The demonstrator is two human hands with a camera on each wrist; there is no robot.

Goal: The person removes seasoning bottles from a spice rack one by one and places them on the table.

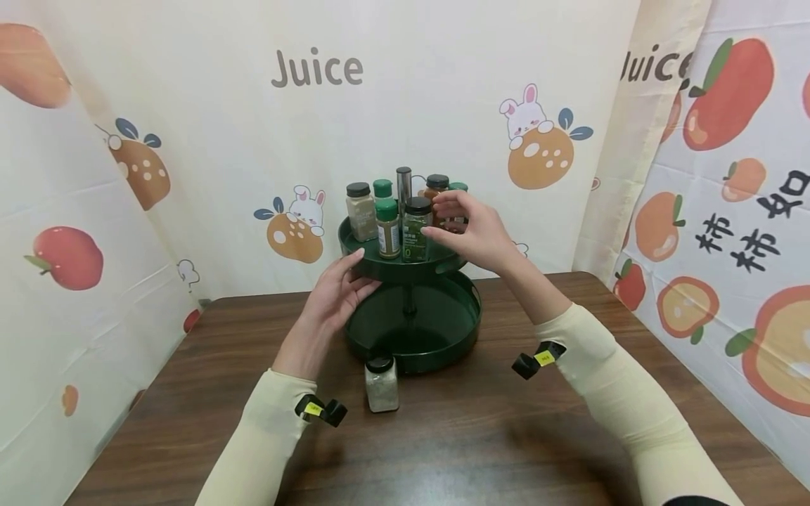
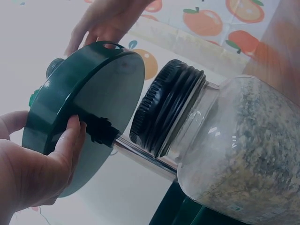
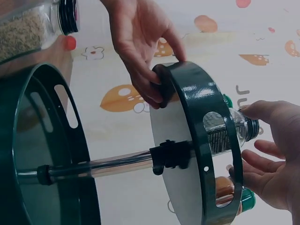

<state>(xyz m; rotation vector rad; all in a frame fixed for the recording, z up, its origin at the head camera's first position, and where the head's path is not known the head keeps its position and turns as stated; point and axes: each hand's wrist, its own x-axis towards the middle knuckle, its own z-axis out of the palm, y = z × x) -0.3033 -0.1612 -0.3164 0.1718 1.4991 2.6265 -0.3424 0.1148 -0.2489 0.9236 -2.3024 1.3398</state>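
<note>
A dark green two-tier spice rack stands on the table. My left hand (image 1: 337, 292) grips the left rim of its upper tray (image 1: 382, 269), thumb over the edge and fingers underneath. On that tray my right hand (image 1: 476, 230) is beside a black-lidded spice jar (image 1: 415, 242) with a green label. Its thumb is at the jar's side; the other fingers are spread and bent, apart from the jar. Whether the thumb touches is unclear. A black-lidded jar of pale flakes (image 1: 382, 391) stands before the lower tray (image 1: 436, 360) and looms large in the left wrist view.
Around the tray's post (image 1: 403, 184) are a green-capped bottle (image 1: 388, 235), a pale jar (image 1: 361, 214), a reddish jar (image 1: 436, 184) partly behind my right fingers, and other green-capped bottles. Fruit-printed curtains (image 1: 418, 91) enclose the wooden table (image 1: 443, 436) at the back and sides.
</note>
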